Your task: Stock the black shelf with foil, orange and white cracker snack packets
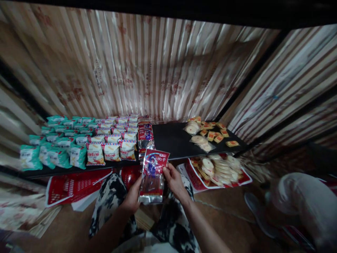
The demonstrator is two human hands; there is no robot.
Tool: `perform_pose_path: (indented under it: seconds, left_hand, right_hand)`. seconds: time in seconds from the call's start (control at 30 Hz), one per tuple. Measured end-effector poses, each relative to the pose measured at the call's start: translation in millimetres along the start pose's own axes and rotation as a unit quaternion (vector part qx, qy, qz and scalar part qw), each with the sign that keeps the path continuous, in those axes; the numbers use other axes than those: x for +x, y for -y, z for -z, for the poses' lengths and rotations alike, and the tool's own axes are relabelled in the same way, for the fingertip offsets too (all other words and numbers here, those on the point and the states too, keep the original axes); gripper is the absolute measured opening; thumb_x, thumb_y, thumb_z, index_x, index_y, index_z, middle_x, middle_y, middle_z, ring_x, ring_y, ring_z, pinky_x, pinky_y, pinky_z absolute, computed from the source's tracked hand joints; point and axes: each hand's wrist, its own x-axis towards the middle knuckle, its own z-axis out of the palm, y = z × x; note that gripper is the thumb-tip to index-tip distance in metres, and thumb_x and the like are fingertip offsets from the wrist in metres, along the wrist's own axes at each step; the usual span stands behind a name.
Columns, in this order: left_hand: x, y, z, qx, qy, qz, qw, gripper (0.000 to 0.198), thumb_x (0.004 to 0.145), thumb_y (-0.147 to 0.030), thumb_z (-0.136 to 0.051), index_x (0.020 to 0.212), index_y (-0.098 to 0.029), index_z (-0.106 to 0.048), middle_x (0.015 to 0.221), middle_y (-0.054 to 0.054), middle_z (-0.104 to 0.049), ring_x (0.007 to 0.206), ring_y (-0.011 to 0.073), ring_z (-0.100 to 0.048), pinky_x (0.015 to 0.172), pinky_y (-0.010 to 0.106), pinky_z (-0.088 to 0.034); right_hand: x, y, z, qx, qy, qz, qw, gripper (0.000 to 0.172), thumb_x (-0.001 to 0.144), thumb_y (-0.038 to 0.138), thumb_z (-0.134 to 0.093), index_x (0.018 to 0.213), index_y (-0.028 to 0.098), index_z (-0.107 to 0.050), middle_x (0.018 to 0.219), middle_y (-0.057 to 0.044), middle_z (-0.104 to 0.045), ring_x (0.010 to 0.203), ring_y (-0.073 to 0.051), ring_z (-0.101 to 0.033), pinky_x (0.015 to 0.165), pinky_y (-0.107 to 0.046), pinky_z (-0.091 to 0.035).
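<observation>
Between my two hands a red snack packet [152, 175] with a clear window and a silver lower end is held upright in front of the shelf. My left hand [133, 196] grips its lower left edge, and my right hand [173, 179] pinches its upper right edge. Just behind it, similar red packets [145, 135] lie in a column on the black shelf [168, 138]. To the left of that column stand rows of white snack bags [112, 151] with red and blue stripes, then rows of teal snack bags [59, 156].
On the shelf's right lie round pale packs [199, 140] and small yellow packs [218, 138]. Below stand a red basket [249, 180] of similar packs and another red basket [76, 186] at left. A person's leg [302, 196] is at the right. Black posts frame the shelf.
</observation>
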Motion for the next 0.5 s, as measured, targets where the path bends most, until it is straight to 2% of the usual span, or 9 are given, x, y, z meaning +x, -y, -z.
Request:
perform_pose_path:
  seconds: [0.13, 0.27, 0.4, 0.47, 0.5]
  left_hand:
    - [-5.4, -7.5, -24.5, -0.083, 0.089, 0.063, 0.99, 0.049, 0.079, -0.049, -0.056, 0.112, -0.013, -0.062, 0.107, 0.011, -0.068, 0.114, 0.0296, -0.055, 0.103, 0.047, -0.036]
    - [-3.6, -6.3, -40.0, -0.138, 0.139, 0.059, 0.979, 0.045, 0.079, -0.048, -0.056, 0.108, -0.014, -0.065, 0.112, 0.009, -0.066, 0.118, 0.0278, -0.051, 0.106, 0.044, -0.033]
    - [2.0, -5.5, -49.2, -0.13, 0.125, 0.004, 0.984, 0.037, 0.079, -0.041, -0.06, 0.108, -0.019, -0.064, 0.113, 0.006, -0.066, 0.121, 0.0255, -0.049, 0.107, 0.041, -0.032]
    - [5.3, -8.5, -53.1, -0.115, 0.092, -0.033, 0.989, 0.038, 0.079, -0.04, -0.06, 0.114, -0.023, -0.061, 0.116, 0.004, -0.065, 0.12, 0.0239, -0.05, 0.106, 0.041, -0.033]
    - [7.0, -11.1, -55.1, -0.106, 0.071, -0.05, 0.991, 0.04, 0.079, -0.04, -0.06, 0.116, -0.026, -0.058, 0.118, 0.003, -0.063, 0.12, 0.0232, -0.05, 0.105, 0.04, -0.035]
  right_hand:
    - [7.2, -2.5, -9.0, 0.035, -0.021, -0.011, 0.999, 0.032, 0.076, 0.053, -0.057, 0.081, 0.021, -0.054, 0.068, 0.002, -0.061, 0.06, -0.014, -0.054, 0.059, -0.025, -0.043]
    - [16.8, -4.2, -15.5, -0.064, -0.061, 0.049, 0.995, 0.03, 0.081, 0.05, -0.051, 0.083, 0.02, -0.058, 0.079, -0.002, -0.064, 0.072, -0.017, -0.058, 0.069, -0.029, -0.046]
    - [21.0, 2.4, -20.8, -0.251, -0.152, 0.134, 0.946, 0.028, 0.08, 0.043, -0.056, 0.093, 0.02, -0.061, 0.095, -0.007, -0.062, 0.092, -0.022, -0.056, 0.085, -0.036, -0.043]
    - [20.6, 7.5, -23.2, -0.281, -0.189, 0.154, 0.928, 0.033, 0.076, 0.043, -0.061, 0.1, 0.019, -0.06, 0.1, -0.008, -0.061, 0.097, -0.024, -0.054, 0.088, -0.039, -0.042]
    - [19.8, 10.3, -24.1, -0.274, -0.196, 0.156, 0.929, 0.035, 0.076, 0.044, -0.06, 0.101, 0.019, -0.059, 0.1, -0.008, -0.061, 0.097, -0.023, -0.054, 0.088, -0.038, -0.043]
